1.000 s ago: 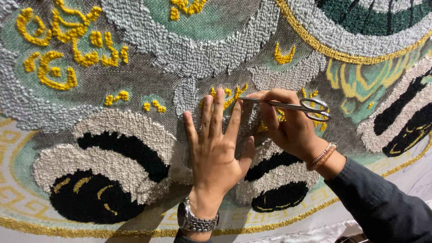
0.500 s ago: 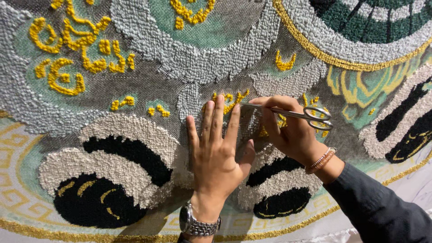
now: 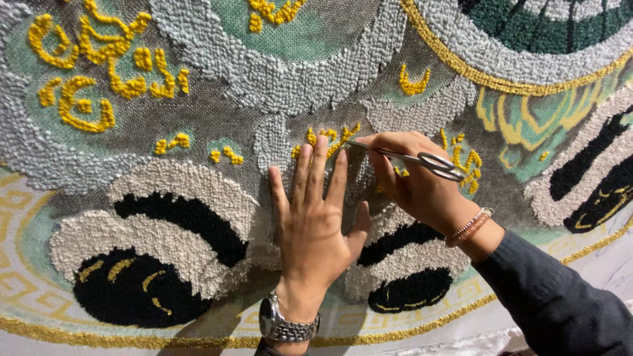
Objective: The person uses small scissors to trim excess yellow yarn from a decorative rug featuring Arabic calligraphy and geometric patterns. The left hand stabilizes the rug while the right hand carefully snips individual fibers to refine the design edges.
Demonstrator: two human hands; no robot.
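My left hand lies flat on a large tufted rug, fingers together and pointing up, with a metal watch on the wrist. My right hand grips small silver scissors, blades pointing left toward the yellow tufts just above my left fingertips. The right wrist wears a beaded bracelet above a dark sleeve. The blade tips touch the grey pile beside my left fingers.
The rug fills the view, with grey looped bands, green patches, yellow curls, black and cream shapes and a gold cord border near the bottom edge. A white backing strip shows along the lower right.
Both hands stay in the same spot on the rug. The view has shifted slightly; the scissors remain held toward the yellow tufts.
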